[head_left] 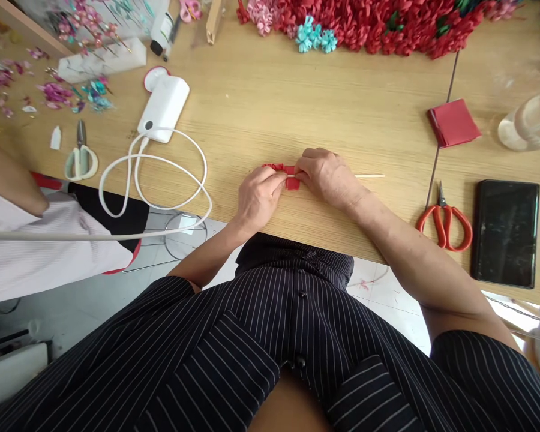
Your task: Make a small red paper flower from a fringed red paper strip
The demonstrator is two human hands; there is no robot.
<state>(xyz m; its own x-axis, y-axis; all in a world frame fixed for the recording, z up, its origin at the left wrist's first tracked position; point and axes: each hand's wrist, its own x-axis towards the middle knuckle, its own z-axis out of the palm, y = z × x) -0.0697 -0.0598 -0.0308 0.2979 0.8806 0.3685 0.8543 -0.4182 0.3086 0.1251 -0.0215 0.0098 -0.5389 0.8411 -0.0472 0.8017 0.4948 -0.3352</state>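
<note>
the left hand (pixel 260 198) and right hand (pixel 328 177) hold a red paper strip (pixel 292 183) in narrow pinches above the bench (pixel 252 108). risk: a slack pinch may let the strip slip; hard pulling may tear it.

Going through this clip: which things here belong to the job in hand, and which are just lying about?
In use: left hand, right hand, red strip, thin stick.

Lying about: red scissors, white scissors, red paper stack, black tablet, white device.
</note>
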